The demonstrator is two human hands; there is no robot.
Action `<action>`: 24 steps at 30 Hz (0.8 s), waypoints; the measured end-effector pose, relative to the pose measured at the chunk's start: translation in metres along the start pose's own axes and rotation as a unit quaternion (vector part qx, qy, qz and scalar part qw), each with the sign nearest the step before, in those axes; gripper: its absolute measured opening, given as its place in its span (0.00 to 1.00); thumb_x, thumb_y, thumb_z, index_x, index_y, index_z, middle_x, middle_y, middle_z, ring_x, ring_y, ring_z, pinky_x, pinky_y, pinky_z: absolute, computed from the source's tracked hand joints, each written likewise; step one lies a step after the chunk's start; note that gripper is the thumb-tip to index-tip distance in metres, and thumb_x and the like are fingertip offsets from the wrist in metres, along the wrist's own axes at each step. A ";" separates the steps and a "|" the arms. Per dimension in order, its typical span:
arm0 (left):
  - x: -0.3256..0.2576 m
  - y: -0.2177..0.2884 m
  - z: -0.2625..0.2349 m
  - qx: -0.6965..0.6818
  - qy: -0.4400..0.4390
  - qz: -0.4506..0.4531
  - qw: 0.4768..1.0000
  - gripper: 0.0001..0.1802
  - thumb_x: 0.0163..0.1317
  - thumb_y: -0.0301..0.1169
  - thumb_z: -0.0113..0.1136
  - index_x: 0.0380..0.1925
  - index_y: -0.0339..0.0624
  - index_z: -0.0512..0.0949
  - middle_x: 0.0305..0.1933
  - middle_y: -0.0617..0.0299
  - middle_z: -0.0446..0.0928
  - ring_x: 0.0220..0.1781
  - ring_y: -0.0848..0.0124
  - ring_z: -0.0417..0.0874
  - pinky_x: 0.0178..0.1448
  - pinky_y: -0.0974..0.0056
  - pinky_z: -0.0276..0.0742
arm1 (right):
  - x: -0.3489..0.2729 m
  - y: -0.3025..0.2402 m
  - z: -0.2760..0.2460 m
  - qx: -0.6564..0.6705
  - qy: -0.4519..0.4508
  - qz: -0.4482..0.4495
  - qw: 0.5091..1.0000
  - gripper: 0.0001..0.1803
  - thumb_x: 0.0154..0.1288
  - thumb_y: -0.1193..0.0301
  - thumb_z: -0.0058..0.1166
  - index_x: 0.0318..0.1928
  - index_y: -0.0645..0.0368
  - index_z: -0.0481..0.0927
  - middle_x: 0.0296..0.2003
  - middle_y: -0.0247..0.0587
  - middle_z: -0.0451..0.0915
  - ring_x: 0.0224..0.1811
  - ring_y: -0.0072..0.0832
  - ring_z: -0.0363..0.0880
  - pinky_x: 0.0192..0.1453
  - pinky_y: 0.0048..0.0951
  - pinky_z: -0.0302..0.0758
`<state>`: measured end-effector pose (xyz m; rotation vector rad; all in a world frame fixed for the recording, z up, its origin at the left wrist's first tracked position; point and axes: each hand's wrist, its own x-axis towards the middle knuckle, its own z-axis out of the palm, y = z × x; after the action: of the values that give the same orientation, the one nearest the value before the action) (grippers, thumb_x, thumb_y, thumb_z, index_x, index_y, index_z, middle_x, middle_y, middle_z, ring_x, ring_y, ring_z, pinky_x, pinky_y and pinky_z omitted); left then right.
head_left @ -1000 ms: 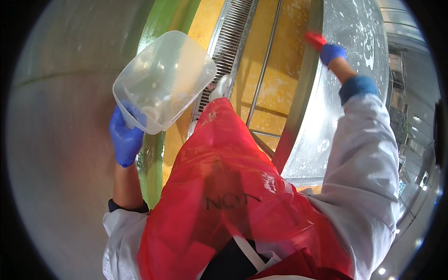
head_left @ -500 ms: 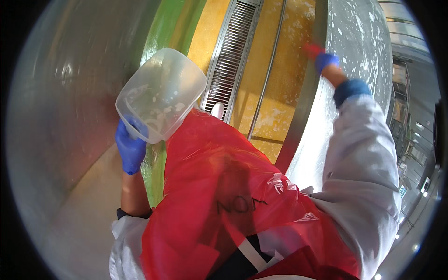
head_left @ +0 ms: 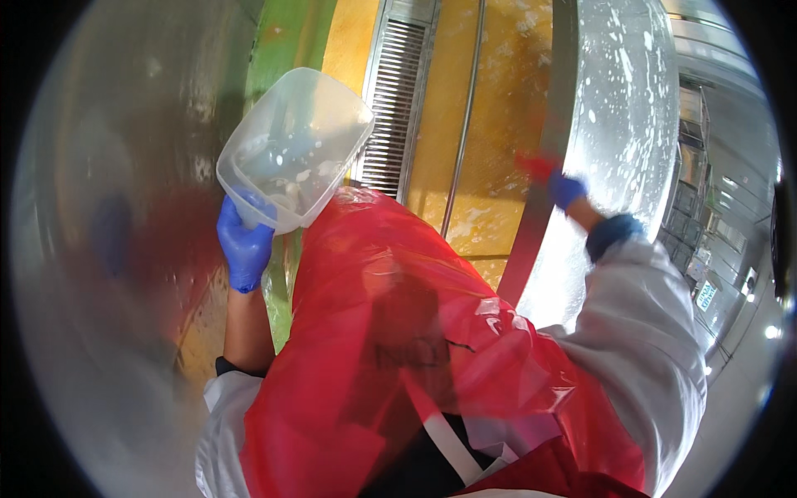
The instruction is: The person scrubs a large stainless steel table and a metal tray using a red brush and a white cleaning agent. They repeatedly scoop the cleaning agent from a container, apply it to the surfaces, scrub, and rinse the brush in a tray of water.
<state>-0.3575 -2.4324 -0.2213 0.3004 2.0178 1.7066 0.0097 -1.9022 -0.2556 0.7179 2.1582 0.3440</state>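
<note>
Leftmost, a smeared metal wall (head_left: 100, 349) shows blurred reflections. Next, the blue-gloved left hand (head_left: 246, 242) pinches the near rim of a translucent, round-cornered plastic tub (head_left: 311, 124), whitish flecks inside; it partly hides a glossy green strip (head_left: 290, 41). Rightward come a slotted metal grate (head_left: 396, 108), then a thin rail (head_left: 466, 116). A blurred red object (head_left: 536, 168) is gripped by the right hand (head_left: 568, 191), its separate fingers indistinct, beside a foam-spattered metal surface (head_left: 623, 108).

A long metal drain grate (head_left: 394, 108) runs in the yellow floor (head_left: 444, 124), and a green strip (head_left: 292, 41) lies to its left. Far at the right, there are metal racks (head_left: 691, 170), a small white-and-green sign (head_left: 706, 295) and a bright lamp (head_left: 773, 332).
</note>
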 end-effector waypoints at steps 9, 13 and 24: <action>0.123 0.033 0.052 0.002 -0.075 -0.003 0.997 0.17 0.54 0.22 0.61 0.45 0.35 0.73 0.41 0.64 0.75 0.44 0.75 0.75 0.50 0.68 0.73 | 0.133 0.104 -0.119 0.010 0.042 0.038 0.998 0.13 0.69 0.64 0.40 0.38 0.52 0.79 0.28 0.42 0.83 0.29 0.39 0.84 0.28 0.42 0.78; 0.149 0.054 0.075 0.031 -0.067 0.031 0.997 0.18 0.54 0.22 0.61 0.46 0.35 0.73 0.41 0.64 0.75 0.44 0.74 0.75 0.50 0.67 0.73 | 0.091 0.059 -0.087 -0.002 0.038 -0.021 0.999 0.16 0.70 0.65 0.36 0.47 0.58 0.76 0.27 0.50 0.82 0.26 0.41 0.82 0.30 0.42 0.76; 0.251 0.120 0.178 0.060 -0.026 0.032 0.997 0.19 0.53 0.25 0.63 0.46 0.35 0.74 0.41 0.64 0.76 0.44 0.75 0.75 0.50 0.68 0.73 | 0.318 0.191 -0.296 0.152 0.104 -0.037 0.982 0.18 0.71 0.62 0.37 0.37 0.58 0.80 0.25 0.47 0.82 0.21 0.38 0.82 0.24 0.40 0.77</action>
<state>-0.5035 -2.1388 -0.1780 0.4506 2.0970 1.5998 -0.3081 -1.5593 -0.1780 0.7971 2.4608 0.0495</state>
